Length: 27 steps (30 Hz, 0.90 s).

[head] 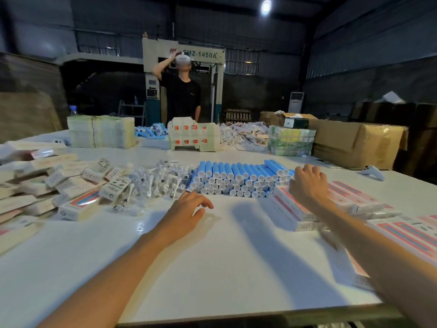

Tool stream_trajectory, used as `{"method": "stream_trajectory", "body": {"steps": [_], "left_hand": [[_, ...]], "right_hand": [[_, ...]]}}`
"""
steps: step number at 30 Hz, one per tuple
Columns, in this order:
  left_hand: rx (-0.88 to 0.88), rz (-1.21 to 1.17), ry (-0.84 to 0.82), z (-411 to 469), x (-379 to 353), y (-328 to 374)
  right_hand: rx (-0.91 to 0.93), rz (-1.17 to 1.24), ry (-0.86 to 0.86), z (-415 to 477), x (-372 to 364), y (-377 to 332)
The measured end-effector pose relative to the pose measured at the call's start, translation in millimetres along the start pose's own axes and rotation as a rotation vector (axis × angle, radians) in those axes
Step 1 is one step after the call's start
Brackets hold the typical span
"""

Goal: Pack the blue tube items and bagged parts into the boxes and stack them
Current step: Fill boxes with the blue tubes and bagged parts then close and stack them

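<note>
1. White tabletop point(212, 256) in a dim warehouse: stacked blue cylindrical tubes with white end caps point(238, 178) lie mid-table, and a heap of clear-bagged small parts point(156, 183) sits just to their left.
2. Right hand point(307, 183) hangs over the stack's right end, fingers curled down; a grip cannot be told. Left hand point(189, 207) hovers near the bags, fingers loosely spread, empty.
3. Taking a top-row tube should keep the stack from rolling.
4. Pink-and-blue striped flat boxes point(290, 209) crowd the right; jumbled white cartons point(71, 188) clutter the left.
</note>
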<state>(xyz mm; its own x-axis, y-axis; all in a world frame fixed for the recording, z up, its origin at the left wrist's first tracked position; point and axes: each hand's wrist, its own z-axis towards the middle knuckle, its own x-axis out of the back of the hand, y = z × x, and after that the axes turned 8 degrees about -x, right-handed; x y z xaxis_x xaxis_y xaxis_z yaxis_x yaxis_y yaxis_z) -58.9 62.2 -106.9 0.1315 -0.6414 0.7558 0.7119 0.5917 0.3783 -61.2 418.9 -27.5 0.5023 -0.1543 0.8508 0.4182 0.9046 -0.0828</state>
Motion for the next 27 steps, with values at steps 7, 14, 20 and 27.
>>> {"method": "stream_trajectory", "body": {"steps": [7, 14, 20, 27], "left_hand": [[0.095, 0.147, 0.045, -2, 14, 9], [0.354, 0.397, -0.044, -9, 67, 0], [0.959, 0.815, -0.275, -82, 152, -33], [1.155, 1.172, -0.247, -177, 195, -56]], "right_hand": [[0.217, 1.031, -0.235, -64, 3, -151], [0.229, 1.252, -0.474, -108, -50, -182], [0.227, 1.335, -0.571, -106, -56, -183], [0.26, 1.333, -0.587, -106, -59, -186]]}}
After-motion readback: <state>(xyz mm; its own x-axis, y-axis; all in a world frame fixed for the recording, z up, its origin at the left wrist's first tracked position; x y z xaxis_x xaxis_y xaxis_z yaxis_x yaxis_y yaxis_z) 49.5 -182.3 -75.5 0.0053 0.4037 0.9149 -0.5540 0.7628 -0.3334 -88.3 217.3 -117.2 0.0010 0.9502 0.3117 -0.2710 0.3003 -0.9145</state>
